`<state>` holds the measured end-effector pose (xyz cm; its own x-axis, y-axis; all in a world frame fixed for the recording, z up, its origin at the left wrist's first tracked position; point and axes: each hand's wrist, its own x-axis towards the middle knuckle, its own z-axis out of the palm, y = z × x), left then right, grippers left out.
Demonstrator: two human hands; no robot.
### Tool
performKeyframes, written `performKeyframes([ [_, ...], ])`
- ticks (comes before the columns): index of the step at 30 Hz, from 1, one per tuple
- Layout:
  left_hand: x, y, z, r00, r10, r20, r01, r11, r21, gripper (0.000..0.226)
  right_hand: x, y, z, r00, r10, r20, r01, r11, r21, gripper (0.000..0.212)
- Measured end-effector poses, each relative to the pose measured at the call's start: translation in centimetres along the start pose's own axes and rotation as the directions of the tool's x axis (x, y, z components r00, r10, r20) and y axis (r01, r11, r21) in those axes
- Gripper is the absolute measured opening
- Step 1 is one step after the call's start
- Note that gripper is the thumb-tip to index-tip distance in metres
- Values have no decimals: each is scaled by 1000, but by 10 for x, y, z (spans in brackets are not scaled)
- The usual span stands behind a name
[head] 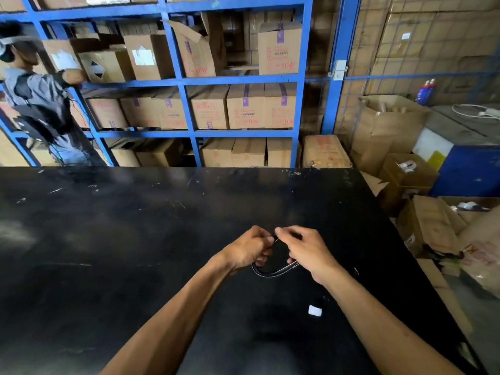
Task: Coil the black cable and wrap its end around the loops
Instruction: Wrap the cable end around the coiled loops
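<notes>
The black cable (273, 271) hangs in a few loops between my two hands, just above the black table (135, 239). My left hand (247, 250) is shut around the left side of the loops. My right hand (305, 250) pinches the cable near the top, its fingertips almost touching those of the left hand. The loops' lower curve shows below my fingers with a pale glint along it. The cable's end is hidden by my fingers.
A small white scrap (315, 311) lies on the table near my right forearm. Blue shelving (186, 82) full of cardboard boxes stands behind the table. A person (40, 104) stands at far left. Open boxes (433, 228) crowd the floor at right.
</notes>
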<state>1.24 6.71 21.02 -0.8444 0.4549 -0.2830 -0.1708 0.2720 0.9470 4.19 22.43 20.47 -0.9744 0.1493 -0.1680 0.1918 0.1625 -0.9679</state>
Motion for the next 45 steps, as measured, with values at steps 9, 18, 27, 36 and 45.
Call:
performKeyframes([
  [9, 38, -7, 54, 983, -150, 104, 166, 971, -171, 21, 3, 39, -63, 991, 134, 23, -135, 987, 83, 12],
  [18, 68, -1, 56, 973, -169, 160, 200, 959, -199, 19, 36, 50, -75, 992, 78, 97, -90, 988, 126, 11],
  [27, 85, -19, 81, 979, -140, 145, 166, 968, -189, 22, 57, 84, -85, 986, 130, 104, -145, 977, 154, 16],
  [36, 123, -30, 84, 996, -31, -82, 25, 997, -76, 21, 87, 100, -97, 982, 133, -135, -108, 979, 174, 18],
  [45, 126, -73, 84, 927, -108, -358, 112, 994, -8, 19, 82, 127, -102, 917, 381, 115, -398, 872, 286, 35],
])
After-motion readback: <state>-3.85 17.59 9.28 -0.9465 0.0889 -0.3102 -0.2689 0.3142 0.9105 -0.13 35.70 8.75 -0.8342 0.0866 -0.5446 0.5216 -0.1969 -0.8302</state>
